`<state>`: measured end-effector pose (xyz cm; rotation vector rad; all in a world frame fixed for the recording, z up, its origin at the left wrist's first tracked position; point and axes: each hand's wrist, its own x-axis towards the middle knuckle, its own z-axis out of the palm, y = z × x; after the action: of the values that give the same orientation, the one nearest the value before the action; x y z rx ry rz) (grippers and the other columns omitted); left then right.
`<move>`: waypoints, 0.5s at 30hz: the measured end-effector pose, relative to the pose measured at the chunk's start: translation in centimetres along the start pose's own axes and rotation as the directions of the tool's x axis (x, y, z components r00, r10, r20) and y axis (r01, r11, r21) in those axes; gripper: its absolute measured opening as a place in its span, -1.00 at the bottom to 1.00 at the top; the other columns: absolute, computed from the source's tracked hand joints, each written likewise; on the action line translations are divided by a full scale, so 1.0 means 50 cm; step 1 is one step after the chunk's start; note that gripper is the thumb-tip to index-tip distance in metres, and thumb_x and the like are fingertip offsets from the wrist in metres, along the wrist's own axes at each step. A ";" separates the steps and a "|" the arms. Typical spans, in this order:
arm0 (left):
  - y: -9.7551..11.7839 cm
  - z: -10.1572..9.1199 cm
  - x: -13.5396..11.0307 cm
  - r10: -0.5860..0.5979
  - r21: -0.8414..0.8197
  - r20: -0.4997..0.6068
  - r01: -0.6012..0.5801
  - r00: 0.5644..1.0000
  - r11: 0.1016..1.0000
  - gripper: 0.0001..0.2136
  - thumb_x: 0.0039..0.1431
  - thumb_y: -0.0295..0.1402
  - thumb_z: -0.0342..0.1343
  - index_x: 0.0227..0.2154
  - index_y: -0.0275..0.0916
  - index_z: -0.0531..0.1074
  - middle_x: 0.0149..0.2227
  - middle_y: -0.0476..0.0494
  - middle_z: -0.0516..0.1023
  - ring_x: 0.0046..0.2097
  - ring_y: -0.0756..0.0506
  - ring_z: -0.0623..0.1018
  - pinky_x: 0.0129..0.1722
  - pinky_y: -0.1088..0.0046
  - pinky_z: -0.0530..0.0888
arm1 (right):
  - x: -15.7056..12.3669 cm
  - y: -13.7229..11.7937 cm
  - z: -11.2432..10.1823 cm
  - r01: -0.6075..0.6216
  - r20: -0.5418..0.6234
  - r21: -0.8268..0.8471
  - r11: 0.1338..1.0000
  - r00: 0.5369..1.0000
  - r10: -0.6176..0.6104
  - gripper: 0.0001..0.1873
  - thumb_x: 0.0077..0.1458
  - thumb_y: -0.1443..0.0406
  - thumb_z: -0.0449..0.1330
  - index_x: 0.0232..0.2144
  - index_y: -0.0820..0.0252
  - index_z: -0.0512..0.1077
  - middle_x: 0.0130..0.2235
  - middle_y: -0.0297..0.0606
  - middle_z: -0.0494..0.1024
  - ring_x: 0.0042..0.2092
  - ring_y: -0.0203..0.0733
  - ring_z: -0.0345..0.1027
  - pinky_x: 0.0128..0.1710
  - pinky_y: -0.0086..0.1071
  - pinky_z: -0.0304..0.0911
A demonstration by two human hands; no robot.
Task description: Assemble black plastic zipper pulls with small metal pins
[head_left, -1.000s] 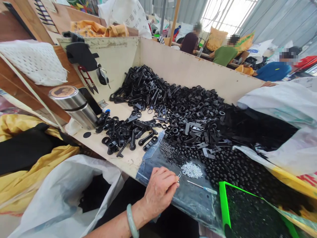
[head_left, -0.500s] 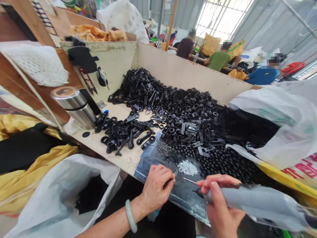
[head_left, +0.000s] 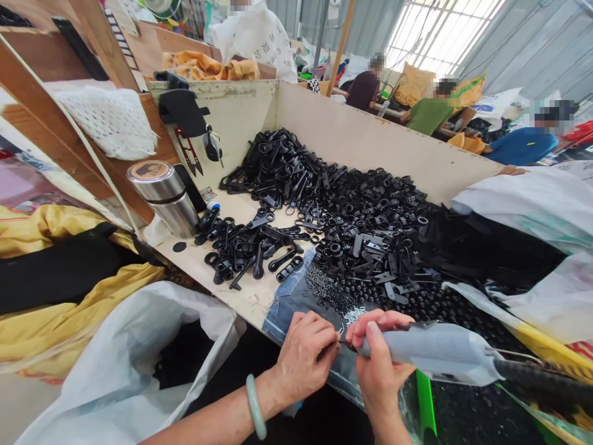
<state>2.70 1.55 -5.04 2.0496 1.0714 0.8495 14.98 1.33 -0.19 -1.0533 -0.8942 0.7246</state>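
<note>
My right hand [head_left: 382, 355] is wrapped round a grey electric screwdriver [head_left: 435, 349] that looks covered in clear plastic. Its tip reaches the fingertips of my left hand [head_left: 308, 349], which wears a pale green bangle [head_left: 256, 406]. The left thumb and fingers are pinched together, and what lies between them is hidden. Just beyond the hands is a pile of small silvery pins [head_left: 354, 315], partly covered by the right hand. Beside it lie tiny metal parts [head_left: 319, 281] on a dark cloth [head_left: 290, 296].
Black plastic levers [head_left: 278, 164], rings [head_left: 380, 198] and balls [head_left: 447, 309] are heaped inside the walled bench. A steel flask [head_left: 164, 198] stands at left. An open white sack [head_left: 106, 364] is at lower left. Several people work beyond the wall [head_left: 370, 127].
My right hand has brought the screwdriver left, so its tip now meets my left fingertips. The left hand stays pinched. The whole view has shifted slightly.
</note>
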 end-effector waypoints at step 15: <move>-0.009 0.003 -0.001 0.005 -0.035 0.005 -0.005 1.000 0.999 -0.93 0.37 -0.42 0.10 -0.24 -0.15 0.47 -0.26 0.01 0.62 -0.13 -0.11 0.46 -0.12 0.24 0.20 | 0.002 0.015 -0.011 -0.011 0.096 -0.119 0.993 0.995 0.022 -0.73 0.21 0.24 0.21 -0.33 0.04 0.12 -0.49 -0.54 0.39 -0.53 -0.30 0.25 -0.47 -0.35 0.23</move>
<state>2.58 1.66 -5.49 2.0249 1.0417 0.8594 15.47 1.41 -0.98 -1.1386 -1.0232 0.7489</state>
